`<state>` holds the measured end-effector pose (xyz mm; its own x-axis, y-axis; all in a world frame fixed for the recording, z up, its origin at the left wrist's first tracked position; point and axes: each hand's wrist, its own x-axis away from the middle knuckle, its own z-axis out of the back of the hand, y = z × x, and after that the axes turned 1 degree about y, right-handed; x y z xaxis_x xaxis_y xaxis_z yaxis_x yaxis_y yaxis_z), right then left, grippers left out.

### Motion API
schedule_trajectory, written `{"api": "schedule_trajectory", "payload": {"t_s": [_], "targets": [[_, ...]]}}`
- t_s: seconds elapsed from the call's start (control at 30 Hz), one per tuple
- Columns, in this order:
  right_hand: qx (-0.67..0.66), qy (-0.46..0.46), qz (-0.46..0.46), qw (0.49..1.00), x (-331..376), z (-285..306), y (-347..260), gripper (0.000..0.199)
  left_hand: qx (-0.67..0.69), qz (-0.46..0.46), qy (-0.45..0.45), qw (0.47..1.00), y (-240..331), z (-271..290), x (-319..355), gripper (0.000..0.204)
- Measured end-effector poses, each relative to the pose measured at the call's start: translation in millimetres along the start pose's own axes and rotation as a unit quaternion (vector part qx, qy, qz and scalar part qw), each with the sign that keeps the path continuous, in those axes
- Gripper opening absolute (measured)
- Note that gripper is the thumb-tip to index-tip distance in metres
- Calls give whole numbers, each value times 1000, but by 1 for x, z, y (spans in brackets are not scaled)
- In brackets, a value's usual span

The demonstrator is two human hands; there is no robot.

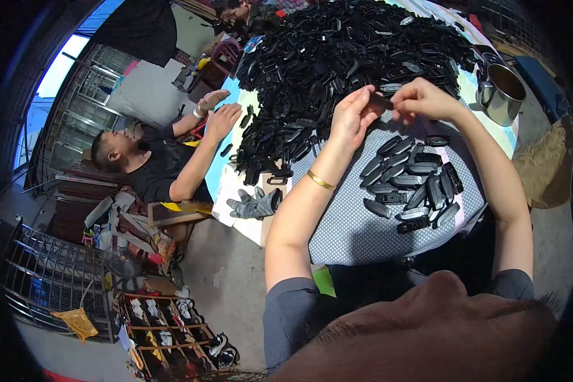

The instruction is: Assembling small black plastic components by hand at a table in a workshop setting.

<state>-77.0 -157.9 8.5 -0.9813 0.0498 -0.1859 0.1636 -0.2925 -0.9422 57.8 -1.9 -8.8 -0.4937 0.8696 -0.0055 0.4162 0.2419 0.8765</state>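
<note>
My left hand [355,116] and my right hand [426,100] meet over the near edge of a big heap. Between them is a small, dark, elongated plastic piece [381,102], with the fingers of both hands closed on it. Its details are partly covered by my fingers. Below my hands, a loose group of black and grey elongated plastic pieces [420,180] lies on a dotted grey cloth [337,229]. Beyond my hands spreads the large heap of similar black plastic parts [344,57].
A steel pot [504,95] stands right of the heap. Grey gloves [253,204] lie at the table's left edge. A co-worker [148,159] sits at the left, hands near the heap; another person [235,14] is at the far side. A shoe rack [165,331] stands lower left.
</note>
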Motion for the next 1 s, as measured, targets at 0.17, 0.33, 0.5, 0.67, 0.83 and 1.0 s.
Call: {"api": "schedule_trajectory", "payload": {"t_s": [0.17, 0.33, 0.5, 0.67, 0.83, 1.0], "targets": [[186, 351, 139, 907, -13, 39, 37, 25, -382, -151, -91, 907, -5, -48, 24, 27], [461, 293, 180, 818, -26, 26, 45, 32, -593, -311, -272, 691, -17, -67, 46, 24], [558, 275, 93, 777, -29, 9, 47, 30, -593, -237, -59, 767, 3, -52, 34, 19], [552, 294, 143, 767, -24, 14, 43, 24, -747, -233, 39, 621, 13, -9, 16, 29], [510, 314, 158, 785, -23, 18, 47, 19, -807, -314, 12, 500, -15, -16, 13, 32], [474, 313, 178, 803, -21, 12, 38, 18, -846, -297, 62, 438, -23, -12, 5, 12]]}}
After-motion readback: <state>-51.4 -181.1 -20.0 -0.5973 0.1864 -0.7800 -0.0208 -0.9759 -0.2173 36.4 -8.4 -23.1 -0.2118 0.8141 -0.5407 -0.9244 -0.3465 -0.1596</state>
